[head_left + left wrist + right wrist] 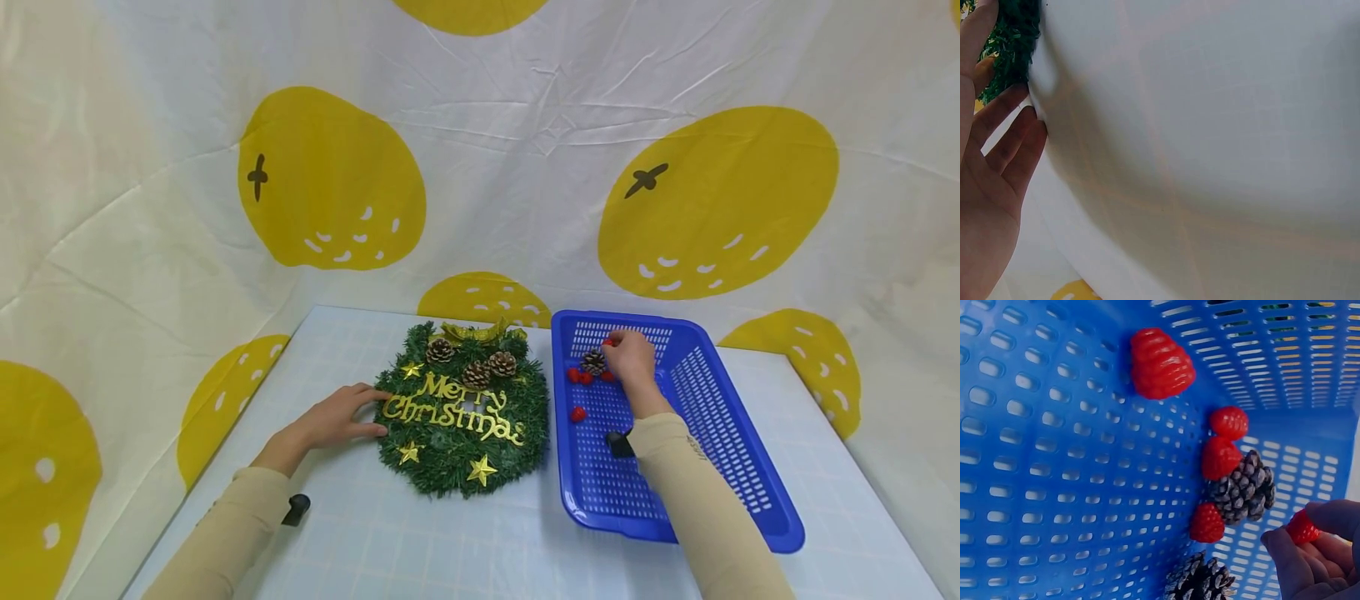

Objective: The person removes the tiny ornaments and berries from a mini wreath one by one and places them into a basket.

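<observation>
1. Wreath [450, 450] on worktop [480, 550], bow [474, 333] at 12 o'clock, lettering's [450, 412] long axis roughly 9-to-3.
2. Left hand [341, 417], spread, touches it; right hand [632, 362] pinches red berry [1304, 529].
3. Only right wrist view shows basket's [560, 417] 2nd pinecone [1200, 581].

Bright, diffuse light; soft shadows.

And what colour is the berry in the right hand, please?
The berry in the right hand is red, clearest in the right wrist view.
</observation>
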### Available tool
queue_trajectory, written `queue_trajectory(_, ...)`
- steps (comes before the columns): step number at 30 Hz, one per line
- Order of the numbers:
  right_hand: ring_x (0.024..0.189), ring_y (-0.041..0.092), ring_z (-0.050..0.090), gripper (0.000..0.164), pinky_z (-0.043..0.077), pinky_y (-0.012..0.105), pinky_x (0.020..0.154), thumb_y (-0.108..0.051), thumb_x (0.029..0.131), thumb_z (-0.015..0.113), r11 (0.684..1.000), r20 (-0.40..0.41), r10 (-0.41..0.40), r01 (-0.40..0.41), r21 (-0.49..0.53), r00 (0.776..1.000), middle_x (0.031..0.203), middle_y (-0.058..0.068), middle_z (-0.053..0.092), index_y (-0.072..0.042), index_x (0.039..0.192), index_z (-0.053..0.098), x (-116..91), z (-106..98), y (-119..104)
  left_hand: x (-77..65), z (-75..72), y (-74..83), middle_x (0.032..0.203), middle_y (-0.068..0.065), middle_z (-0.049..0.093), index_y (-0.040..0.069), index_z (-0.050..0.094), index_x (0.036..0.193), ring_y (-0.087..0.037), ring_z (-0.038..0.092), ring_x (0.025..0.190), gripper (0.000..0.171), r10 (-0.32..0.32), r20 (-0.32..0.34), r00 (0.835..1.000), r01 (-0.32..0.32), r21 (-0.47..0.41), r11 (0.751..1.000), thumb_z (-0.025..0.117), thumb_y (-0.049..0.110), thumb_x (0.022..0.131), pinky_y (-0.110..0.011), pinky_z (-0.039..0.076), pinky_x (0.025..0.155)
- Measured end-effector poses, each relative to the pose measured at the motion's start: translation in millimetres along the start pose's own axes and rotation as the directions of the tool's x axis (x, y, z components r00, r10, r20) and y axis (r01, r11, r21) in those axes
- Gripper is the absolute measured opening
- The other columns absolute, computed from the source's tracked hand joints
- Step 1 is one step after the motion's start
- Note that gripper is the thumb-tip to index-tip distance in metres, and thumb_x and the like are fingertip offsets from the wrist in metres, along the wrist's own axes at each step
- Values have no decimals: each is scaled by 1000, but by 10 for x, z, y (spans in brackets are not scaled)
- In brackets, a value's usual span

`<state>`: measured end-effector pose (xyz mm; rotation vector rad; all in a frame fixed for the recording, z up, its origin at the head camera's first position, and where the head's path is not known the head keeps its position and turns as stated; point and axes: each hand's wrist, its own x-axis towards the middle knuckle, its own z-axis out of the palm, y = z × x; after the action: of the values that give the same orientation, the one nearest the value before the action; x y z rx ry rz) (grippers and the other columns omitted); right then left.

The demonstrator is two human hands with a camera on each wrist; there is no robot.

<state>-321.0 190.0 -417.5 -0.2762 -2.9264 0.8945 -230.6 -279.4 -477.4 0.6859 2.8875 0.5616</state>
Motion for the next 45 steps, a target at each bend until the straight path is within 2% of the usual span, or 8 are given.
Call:
queue_trajectory(10, 114, 40, 50, 38, 42, 48, 95, -17, 88, 54, 1000, -29, -1, 2, 15, 1000, 121, 21, 58, 1, 122, 58, -2, 62, 37, -1, 1, 8, 131, -10, 48, 21, 48, 133, -34, 44, 120, 65, -1, 8, 1000, 1, -10, 1000, 58, 58, 80, -54, 37, 97)
queue_trajectory(31, 113, 39, 50, 38, 43, 48, 95, -17, 89, 55, 999, 5, 11, -12, 49, 1000, 122, 23, 57, 3, 121, 57, -24, 25, 31, -1, -7, 15, 132, -10, 47, 22, 48, 133, -34, 43, 121, 64, -9, 10, 1000, 9, -9, 1000, 58, 57, 81, -55, 37, 98)
queue_trajectory(38, 115, 39, 49, 40, 42, 47, 95, -15, 87, 52, 1000, -30, -16, 17, 24, 999, 121, 21, 59, 3, 122, 57, -19, -35, -5, -6, -14, 16, 132, -10, 47, 20, 49, 133, -35, 43, 121, 65, -8, 14, 1000, 8, -8, 1000, 59, 58, 80, -55, 37, 97)
queue_trajectory(45, 112, 37, 52, 41, 43, 47, 95, -19, 89, 54, 995, -70, -44, 50, 88, 997, 117, 19, 61, 1, 124, 56, -33, -129, -149, -7, -28, 20, 132, -10, 47, 20, 49, 133, -35, 44, 121, 65, -7, 10, 1000, 7, -3, 1000, 58, 57, 80, -55, 37, 98)
